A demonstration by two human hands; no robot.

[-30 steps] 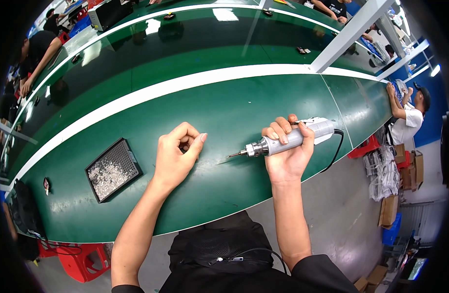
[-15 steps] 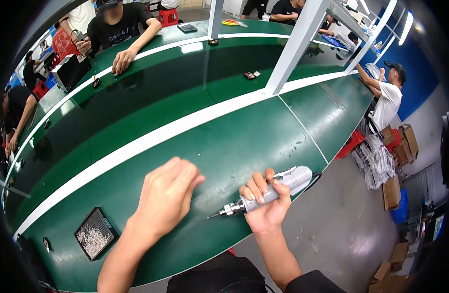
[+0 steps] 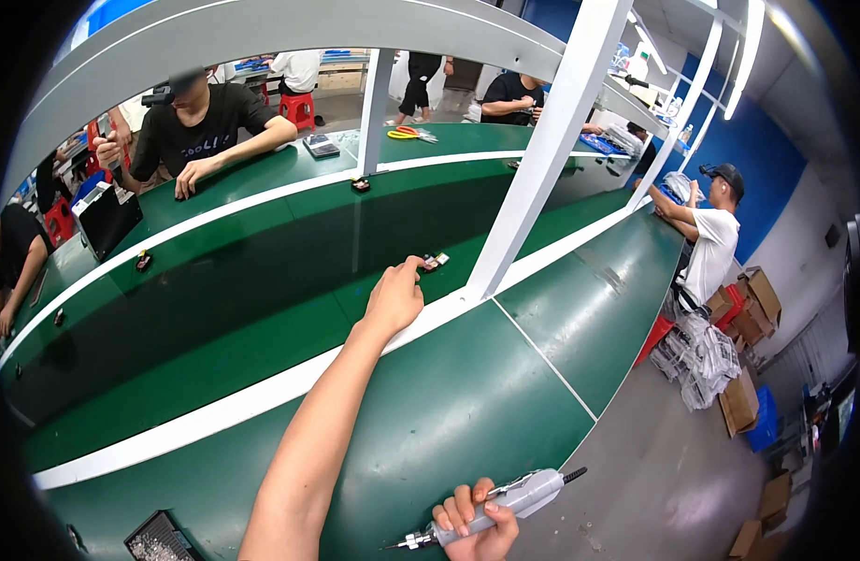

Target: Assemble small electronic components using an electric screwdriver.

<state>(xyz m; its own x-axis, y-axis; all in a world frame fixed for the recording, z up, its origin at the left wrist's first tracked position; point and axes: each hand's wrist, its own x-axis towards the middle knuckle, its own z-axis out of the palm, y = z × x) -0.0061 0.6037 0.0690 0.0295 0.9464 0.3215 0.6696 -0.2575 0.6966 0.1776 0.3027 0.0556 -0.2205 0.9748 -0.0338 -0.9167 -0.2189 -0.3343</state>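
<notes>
My left hand (image 3: 394, 297) reaches out over the dark green belt, its fingers stretched toward a small dark part with a light-coloured piece (image 3: 436, 263). The fingertips are at the near left edge of that part; whether they touch it is unclear. Low in the picture, my right hand (image 3: 477, 522) is wrapped round a grey electric screwdriver (image 3: 523, 497). Its bit points left, over the near green worktop (image 3: 430, 439), and its cable end points right.
A black tray (image 3: 159, 540) of small pale pieces sits at the lower left. A white rail (image 3: 215, 411) and grey post (image 3: 542, 159) border the belt. More small parts (image 3: 360, 184) lie on the belt. Other people work across and to the right.
My left hand has moved forward and right from over the worktop to the small part on the belt. The view has shifted, and the screwdriver now appears lower in my right hand.
</notes>
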